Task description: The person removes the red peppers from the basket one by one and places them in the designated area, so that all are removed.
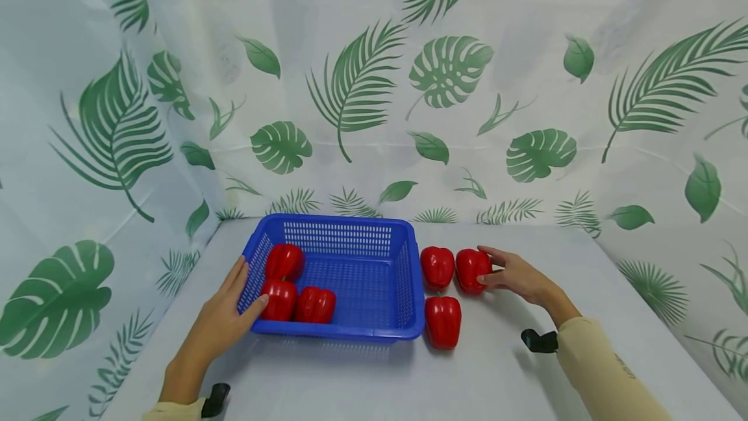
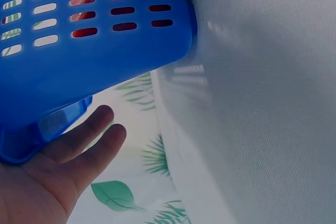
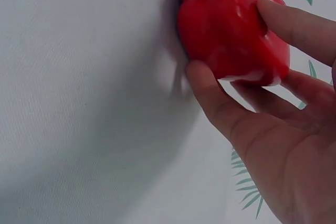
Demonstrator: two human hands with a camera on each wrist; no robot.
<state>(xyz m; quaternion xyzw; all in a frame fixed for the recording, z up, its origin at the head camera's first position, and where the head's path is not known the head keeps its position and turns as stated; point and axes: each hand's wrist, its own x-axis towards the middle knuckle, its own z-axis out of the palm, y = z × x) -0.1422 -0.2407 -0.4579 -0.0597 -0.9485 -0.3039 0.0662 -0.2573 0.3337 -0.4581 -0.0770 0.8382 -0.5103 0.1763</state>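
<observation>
Red bell pepper (image 1: 471,271), glossy and lobed; the right hand (image 1: 520,275) grips it; the left hand (image 1: 218,325), straight-fingered, touches the blue slotted basket (image 1: 374,331).

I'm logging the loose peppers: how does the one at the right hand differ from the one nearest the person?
The right hand holds the far pepper; the near pepper is unheld. The far pepper sits away from the blue basket; the near pepper sits close beside it. Both are glossy red.
</observation>
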